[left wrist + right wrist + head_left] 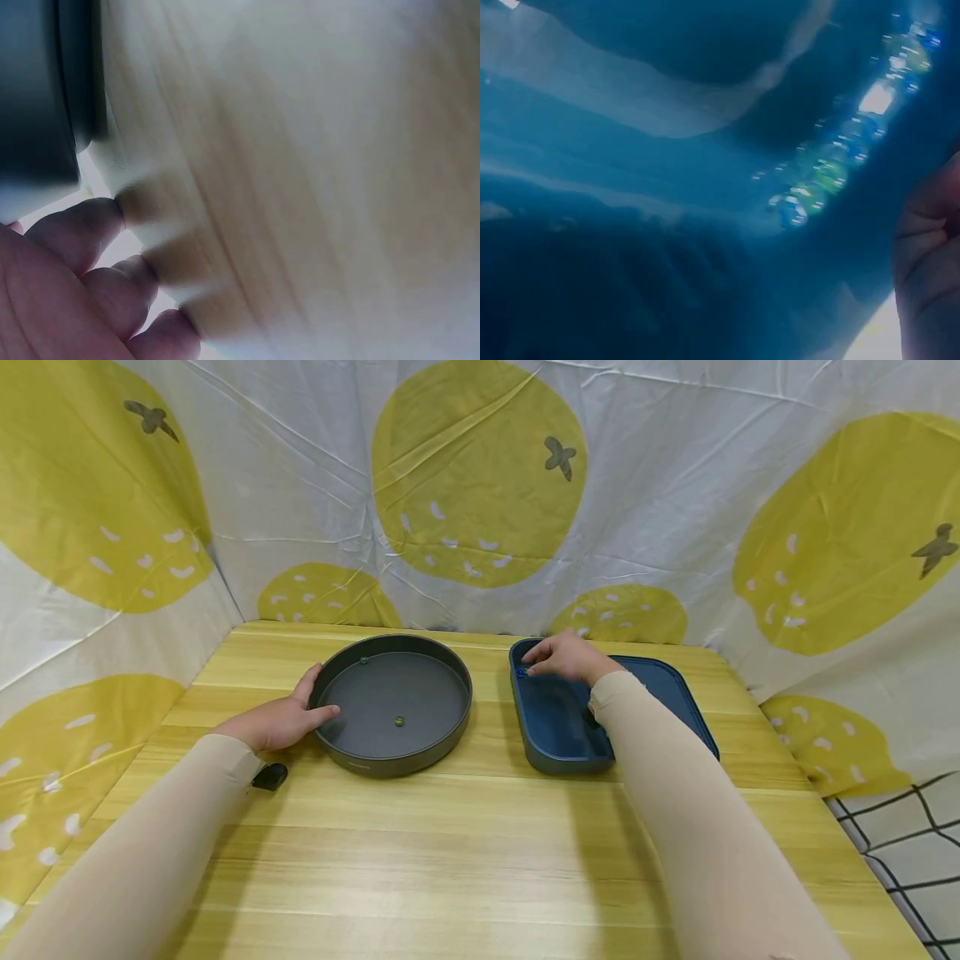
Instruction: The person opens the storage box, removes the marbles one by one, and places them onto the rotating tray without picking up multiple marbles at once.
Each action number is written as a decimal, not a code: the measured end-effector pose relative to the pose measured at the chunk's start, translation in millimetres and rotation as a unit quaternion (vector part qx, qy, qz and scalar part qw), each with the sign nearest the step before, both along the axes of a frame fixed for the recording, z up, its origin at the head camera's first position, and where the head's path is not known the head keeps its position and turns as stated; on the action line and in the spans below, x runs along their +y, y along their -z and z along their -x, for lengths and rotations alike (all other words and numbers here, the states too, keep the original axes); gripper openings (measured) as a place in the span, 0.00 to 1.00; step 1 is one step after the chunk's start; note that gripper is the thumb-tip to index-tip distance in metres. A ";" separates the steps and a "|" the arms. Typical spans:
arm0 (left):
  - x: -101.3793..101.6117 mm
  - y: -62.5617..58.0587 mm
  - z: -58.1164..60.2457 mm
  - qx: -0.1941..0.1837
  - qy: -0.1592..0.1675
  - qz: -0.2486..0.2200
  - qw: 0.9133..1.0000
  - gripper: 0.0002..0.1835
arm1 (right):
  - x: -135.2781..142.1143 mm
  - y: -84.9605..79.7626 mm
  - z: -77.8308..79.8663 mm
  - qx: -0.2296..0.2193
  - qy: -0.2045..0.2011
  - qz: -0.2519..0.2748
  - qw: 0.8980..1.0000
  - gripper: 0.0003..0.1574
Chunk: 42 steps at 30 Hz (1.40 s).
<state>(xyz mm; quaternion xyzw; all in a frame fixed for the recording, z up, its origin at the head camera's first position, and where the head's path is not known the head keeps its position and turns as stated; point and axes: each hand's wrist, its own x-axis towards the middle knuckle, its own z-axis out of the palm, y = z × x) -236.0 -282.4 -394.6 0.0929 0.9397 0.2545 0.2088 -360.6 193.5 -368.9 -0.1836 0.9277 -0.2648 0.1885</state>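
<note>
My left hand [277, 720] grips the left side of a round dark grey pan [375, 766], its thumb over the rim and other fingers outside. In the left wrist view, fingertips [139, 274] come down by the tabletop beside the pan. A greenish marble [363, 660] and a yellowish marble [399, 721] lie inside the pan. My right hand [564, 657] reaches into the far left corner of a blue rectangular container [555, 718], a gap showing between thumb and forefinger. Blue and green glass marbles [829, 176] line that corner; a blue marble [521, 672] shows near the fingertips.
A flat dark blue lid or tray [667, 689] lies right of the container, partly behind my right forearm. The wooden table [450, 852] is backed by a white and yellow patterned cloth [480, 477]. A black wrist camera [270, 776] sits under my left wrist.
</note>
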 end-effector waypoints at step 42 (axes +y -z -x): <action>0.0 -0.7 0.5 -0.007 -0.006 -0.007 1.000 0.55 | -9.5 31.1 3.2 -0.018 -0.066 -0.067 0.995 0.15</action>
